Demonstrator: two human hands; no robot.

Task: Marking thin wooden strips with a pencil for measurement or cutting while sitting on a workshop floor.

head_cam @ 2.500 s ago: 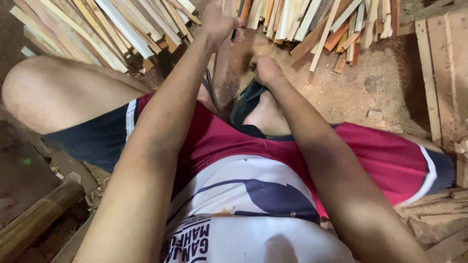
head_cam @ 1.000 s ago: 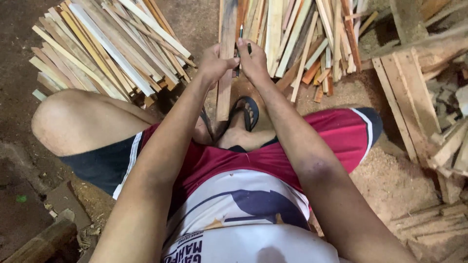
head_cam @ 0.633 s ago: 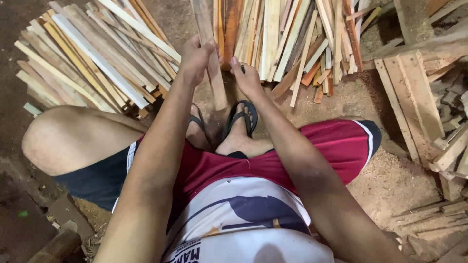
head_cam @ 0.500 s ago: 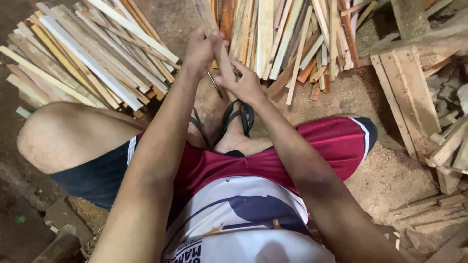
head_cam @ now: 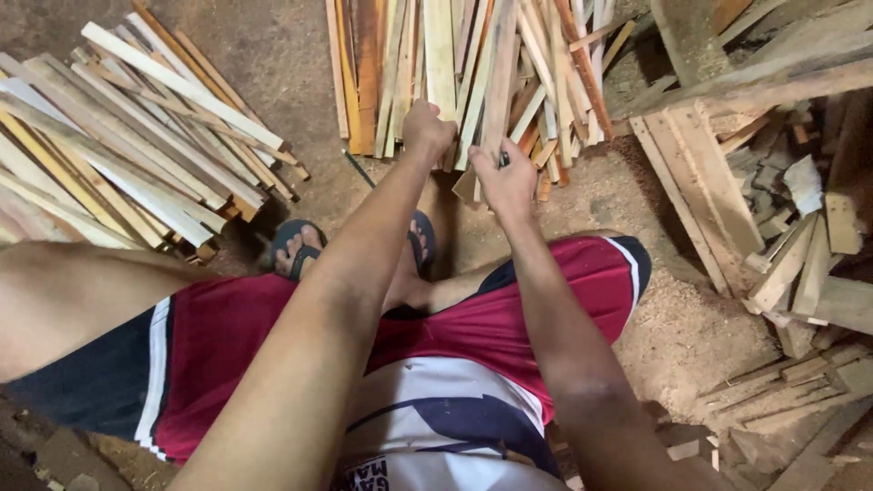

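Both hands work apart: left hand (head_cam: 427, 127) closes on a pale wood strip (head_cam: 440, 55); right hand (head_cam: 505, 182) touches the slat pile (head_cam: 509, 73), grip unclear.

Slats (head_cam: 473, 64) at 12 o'clock are raw sawn wood, matt and rough, some pale, some reddish-brown. Same unfinished wood in the stack (head_cam: 127, 155) at 10 o'clock and the offcuts (head_cam: 782, 264) at 3. Floor (head_cam: 673, 318) is dusty dirt with sawdust. Shorts (head_cam: 509, 318) are smooth, slightly shiny cloth; sandals (head_cam: 296, 241) look like matt rubber.
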